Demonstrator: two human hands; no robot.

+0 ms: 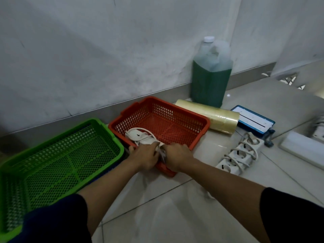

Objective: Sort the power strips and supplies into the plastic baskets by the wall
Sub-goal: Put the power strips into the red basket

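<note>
**Two hands at the red basket's near rim**

One white plastic power strip with its cord wound round it (140,137) lies in the near left corner of the red perforated plastic basket (196,120). The left hand (144,157) and right hand (177,156), fingers curled, grip the strip's near end over the rim. Left of the red basket sits a green perforated plastic basket (57,134). Right of it lie a clear tape roll (210,116) and a second white power strip (240,155) on the floor.

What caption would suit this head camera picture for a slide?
Both hands, left hand and right hand, lower a white power strip into the red basket beside an empty green basket.
</note>
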